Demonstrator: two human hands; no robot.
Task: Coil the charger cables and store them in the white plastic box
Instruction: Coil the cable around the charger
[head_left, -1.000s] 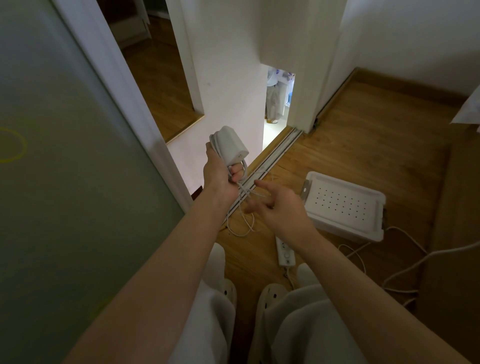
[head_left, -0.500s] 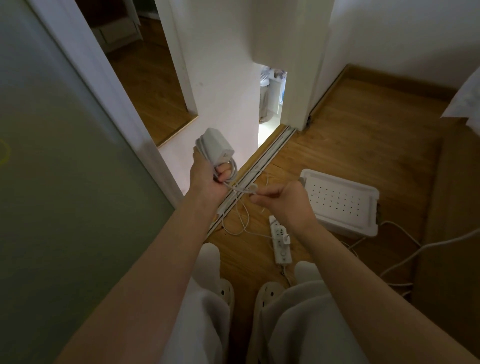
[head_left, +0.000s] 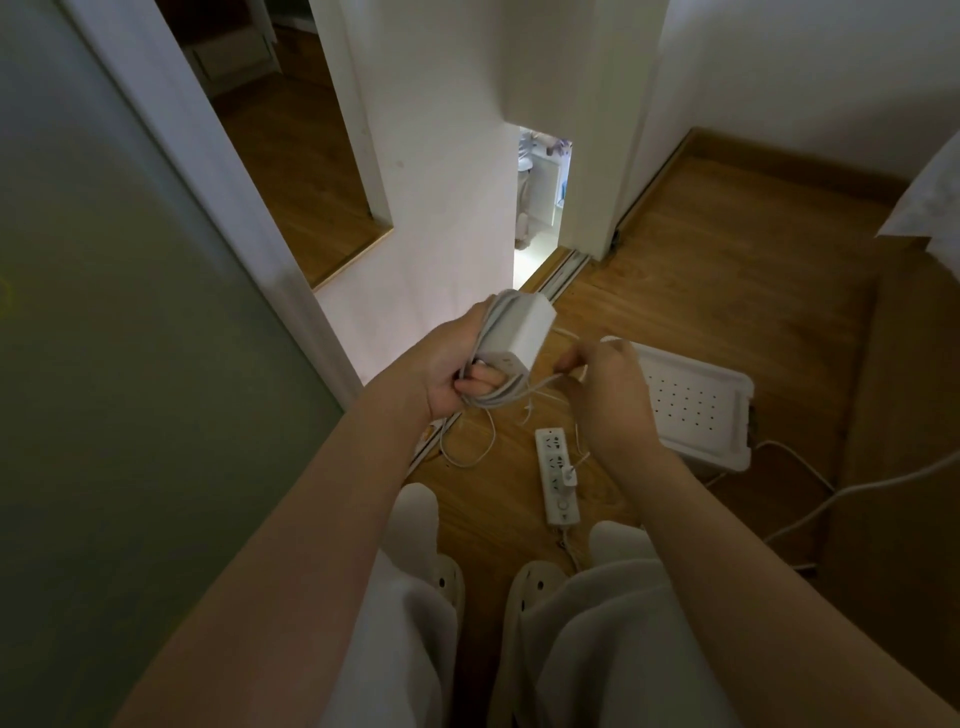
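My left hand (head_left: 451, 370) grips a white charger block (head_left: 519, 336) with loops of its white cable (head_left: 491, 397) wound round it. A loose end of that cable hangs down to the floor in a loop. My right hand (head_left: 608, 387) pinches a thin strand of the cable just right of the block. The white plastic box (head_left: 696, 410), its perforated lid on, lies on the wooden floor to the right, partly behind my right hand.
A white power strip (head_left: 557, 475) with a small plug in it lies on the floor by my feet. More white cables (head_left: 810, 499) trail at the right. A frosted glass door (head_left: 114, 364) stands at the left, a sliding-door track (head_left: 556, 270) ahead.
The left hand has tilted the charger block over to the right. The right hand closed on the cable strand and drew it up beside the block. The view shifted slightly.
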